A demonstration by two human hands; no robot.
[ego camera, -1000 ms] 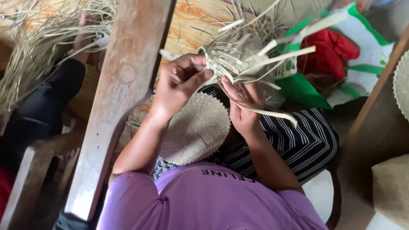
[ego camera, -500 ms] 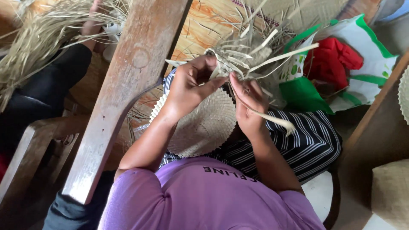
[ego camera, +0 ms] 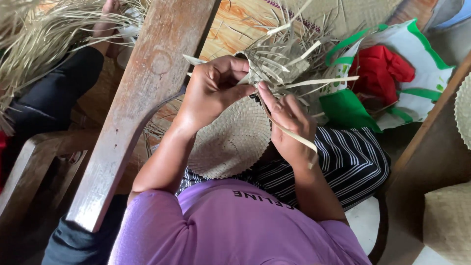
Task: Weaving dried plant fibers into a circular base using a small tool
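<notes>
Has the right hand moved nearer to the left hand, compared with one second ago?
Yes. The right hand has moved up the woven piece, toward the left hand at the loose-strip edge.

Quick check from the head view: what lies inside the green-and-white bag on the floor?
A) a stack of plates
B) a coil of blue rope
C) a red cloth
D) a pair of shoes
C: a crumpled red cloth shows in the open mouth of the bag, beyond the hat being woven.

Head view: I look steeply down from above the person's shoulders.
Range: close, hands (ego camera: 245, 105) fill mid-frame.
</notes>
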